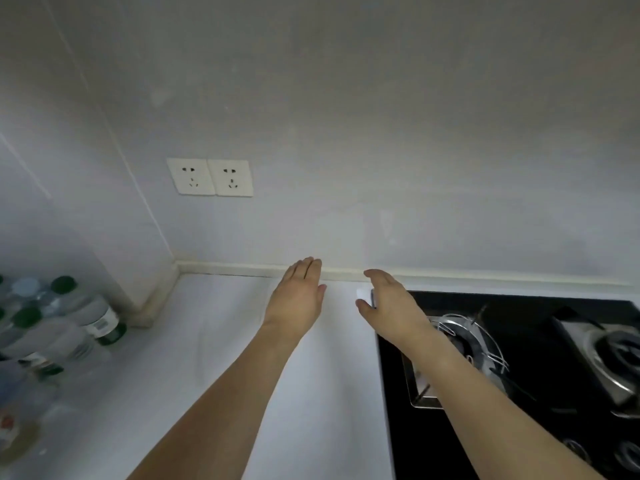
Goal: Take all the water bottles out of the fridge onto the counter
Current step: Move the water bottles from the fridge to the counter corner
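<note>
Green-capped water bottles (52, 327) blurred, cut off at left counter (214, 358) edge.

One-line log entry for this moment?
left hand: open, empty | right hand: open, empty | clear plastic water bottles: on white counter

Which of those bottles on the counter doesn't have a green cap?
The water bottle with the pale blue-grey cap, at the back of the cluster by the wall. The caps that show clearly on the others, such as the green-capped bottle beside it, are dark green.
</note>
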Available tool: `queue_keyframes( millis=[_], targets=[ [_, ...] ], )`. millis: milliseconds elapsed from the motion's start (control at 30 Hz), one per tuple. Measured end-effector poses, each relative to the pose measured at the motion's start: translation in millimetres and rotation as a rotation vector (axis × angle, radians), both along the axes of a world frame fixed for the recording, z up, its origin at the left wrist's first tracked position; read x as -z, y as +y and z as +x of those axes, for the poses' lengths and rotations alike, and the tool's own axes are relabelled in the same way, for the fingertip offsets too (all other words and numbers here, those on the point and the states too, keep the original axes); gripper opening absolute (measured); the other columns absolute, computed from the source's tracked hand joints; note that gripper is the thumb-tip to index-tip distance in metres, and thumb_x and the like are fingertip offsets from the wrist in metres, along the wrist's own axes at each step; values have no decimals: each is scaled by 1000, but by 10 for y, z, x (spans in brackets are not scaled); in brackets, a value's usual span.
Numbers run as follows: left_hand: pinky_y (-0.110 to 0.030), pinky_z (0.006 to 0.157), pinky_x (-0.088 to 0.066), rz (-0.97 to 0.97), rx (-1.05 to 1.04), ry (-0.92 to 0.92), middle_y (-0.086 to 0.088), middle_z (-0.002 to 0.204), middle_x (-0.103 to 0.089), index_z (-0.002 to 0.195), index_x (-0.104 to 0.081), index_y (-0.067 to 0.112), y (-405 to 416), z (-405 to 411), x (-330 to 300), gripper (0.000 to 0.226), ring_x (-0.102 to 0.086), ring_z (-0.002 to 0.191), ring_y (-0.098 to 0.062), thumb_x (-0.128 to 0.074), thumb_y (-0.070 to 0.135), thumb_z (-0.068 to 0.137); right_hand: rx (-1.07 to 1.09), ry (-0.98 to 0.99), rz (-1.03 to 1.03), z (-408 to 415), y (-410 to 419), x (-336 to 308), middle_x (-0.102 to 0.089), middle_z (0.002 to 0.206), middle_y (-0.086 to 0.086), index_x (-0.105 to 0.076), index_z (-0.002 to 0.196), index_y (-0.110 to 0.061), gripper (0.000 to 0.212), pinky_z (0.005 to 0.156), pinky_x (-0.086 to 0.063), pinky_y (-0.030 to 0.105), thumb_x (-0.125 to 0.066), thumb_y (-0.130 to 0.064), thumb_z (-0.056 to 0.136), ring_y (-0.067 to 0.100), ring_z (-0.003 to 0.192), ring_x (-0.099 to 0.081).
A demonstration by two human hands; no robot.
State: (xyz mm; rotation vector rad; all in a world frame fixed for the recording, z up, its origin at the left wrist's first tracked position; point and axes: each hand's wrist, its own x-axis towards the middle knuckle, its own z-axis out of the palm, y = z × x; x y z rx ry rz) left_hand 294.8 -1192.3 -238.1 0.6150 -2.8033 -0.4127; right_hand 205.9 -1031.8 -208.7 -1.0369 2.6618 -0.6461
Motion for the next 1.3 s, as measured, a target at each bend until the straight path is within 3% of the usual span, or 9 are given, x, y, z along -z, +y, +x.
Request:
queue_keyframes(
  millis=[300, 800, 1033, 1167, 1300],
  targets=[
    [-24, 118, -9, -86, 289, 45, -7, 158, -26, 152, -25, 10, 1703, -691, -253, 52, -21, 146, -21, -37, 27, 105, 278, 17, -62, -235, 1929, -237, -40, 149, 2, -35, 146, -14, 58, 106, -38, 29, -56, -26, 94, 19, 133, -42],
    [-30, 119, -19, -124, 796, 136, -9, 157, -29, 151, -27, 11, 5223, -1207, -488, 52, -24, 145, -21, -38, 29, 104, 779, 81, -87, 157, 5439, -372, -49, 139, 6, -41, 140, -11, 51, 99, -36, 25, -56, -25, 93, 21, 126, -47],
    [-31, 118, -21, -116, 1043, 154, -10, 151, -38, 145, -36, 7, 6416, -1340, -549, 47, -31, 141, -23, -43, 24, 102, 999, 103, -86, 389, 6531, -397, -39, 150, 5, -32, 147, -11, 57, 107, -33, 29, -52, -28, 96, 21, 136, -39],
    [-28, 118, -15, -117, 1193, 148, -11, 152, -35, 148, -32, 6, 7079, -1458, -517, 48, -30, 142, -24, -42, 23, 103, 1123, 72, -104, 485, 7066, -349, -38, 150, 6, -31, 148, -12, 59, 107, -33, 30, -52, -28, 96, 21, 135, -39],
    [-28, 117, -20, -82, 1263, 138, -7, 154, -33, 149, -30, 10, 7563, -1622, -455, 48, -28, 142, -21, -40, 26, 104, 1185, 80, -96, 438, 7458, -322, -41, 148, 7, -32, 146, -10, 56, 104, -32, 26, -52, -25, 96, 22, 133, -41]
  ],
)
